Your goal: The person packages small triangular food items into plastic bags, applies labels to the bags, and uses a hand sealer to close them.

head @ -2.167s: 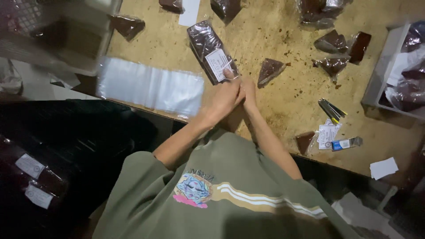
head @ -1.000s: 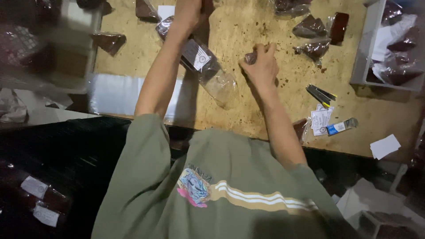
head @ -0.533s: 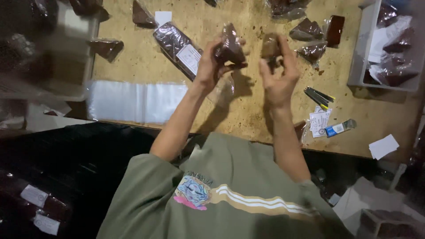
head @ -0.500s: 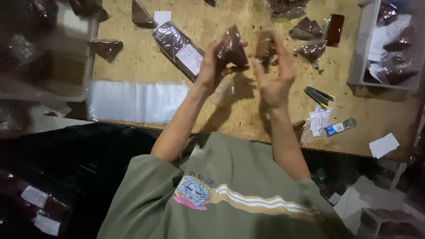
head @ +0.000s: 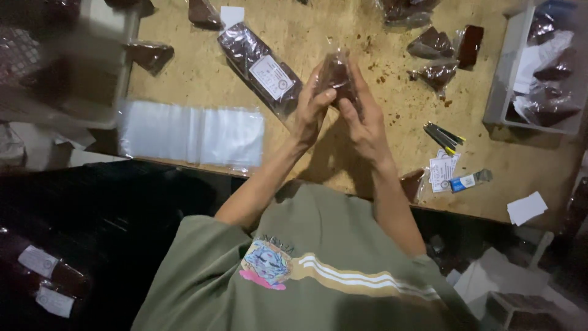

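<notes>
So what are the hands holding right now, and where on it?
A small clear bag of dark brown filling, pinched between the left hand and right hand around its lower sides.

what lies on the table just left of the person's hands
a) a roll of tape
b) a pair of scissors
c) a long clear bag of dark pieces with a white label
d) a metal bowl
c: just beside the left hand, which together with the right hand clasps a small dark packet, a long labelled bag of dark pieces lies slantwise on the wooden table.
</notes>
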